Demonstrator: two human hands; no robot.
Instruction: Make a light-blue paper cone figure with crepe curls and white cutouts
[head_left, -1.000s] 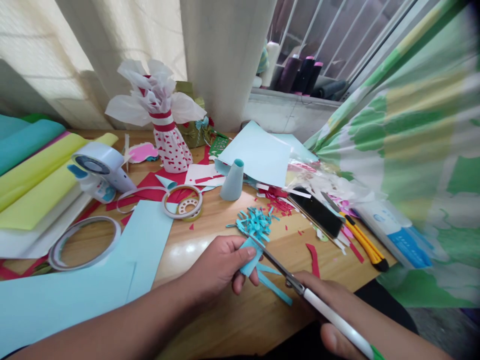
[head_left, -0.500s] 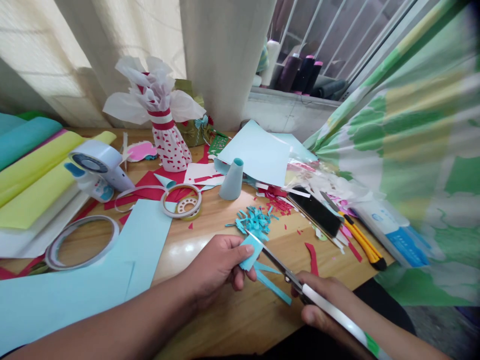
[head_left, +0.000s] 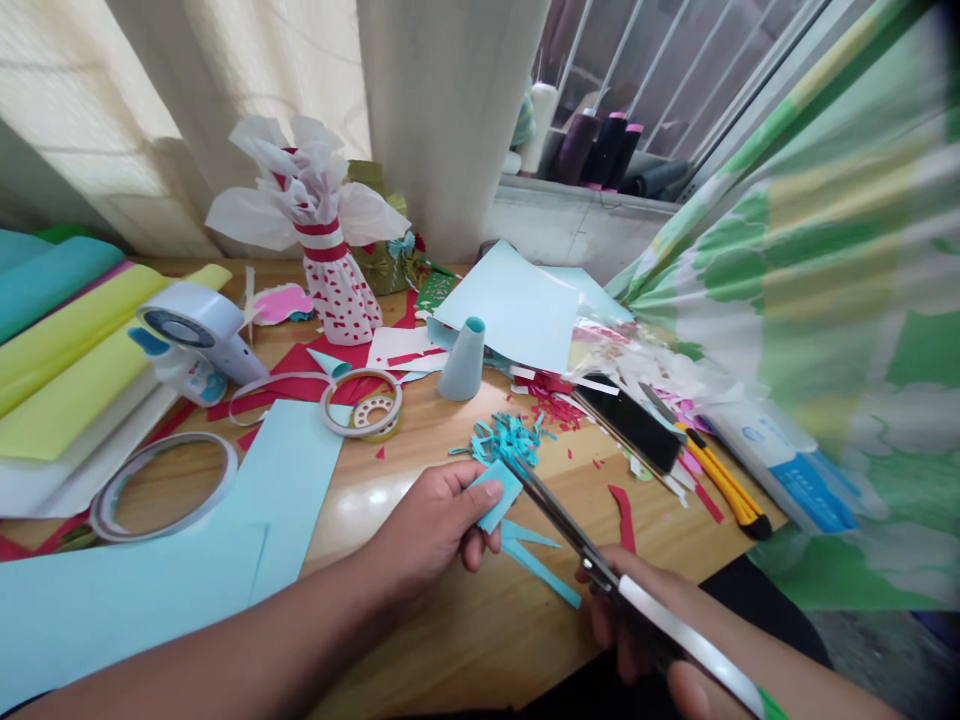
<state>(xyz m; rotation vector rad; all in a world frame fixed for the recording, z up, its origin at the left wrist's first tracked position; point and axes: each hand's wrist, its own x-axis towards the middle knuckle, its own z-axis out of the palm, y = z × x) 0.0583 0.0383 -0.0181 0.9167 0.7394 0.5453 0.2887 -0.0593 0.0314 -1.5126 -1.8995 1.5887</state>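
Observation:
My left hand (head_left: pixel 457 515) pinches a small folded piece of light-blue paper (head_left: pixel 498 494) between thumb and fingers. In my right hand (head_left: pixel 637 610) is a pair of scissors (head_left: pixel 592 560) with white handles; the blades point up and left, their tips at the far edge of the folded paper. Just beyond the tips lies a heap of cut blue paper bits (head_left: pixel 510 436). Two narrow blue paper strips (head_left: pixel 544 572) rest on the wooden table (head_left: pixel 442 640) between my hands. Part of the scissor handles is hidden by my right hand.
A blue paper cone (head_left: pixel 463 362) stands behind the heap. Tape rolls (head_left: pixel 361 402) and blue sheets (head_left: pixel 289 480) lie left. A phone (head_left: pixel 634 425) and yellow cutter (head_left: pixel 724 482) lie right. A wrapped red-and-white paper bouquet (head_left: pixel 337 290) stands at the back.
The scissors have swung slightly, and my right hand has lowered, its thumb spreading away from the fingers. The folded paper has tilted and shifted slightly in my left hand.

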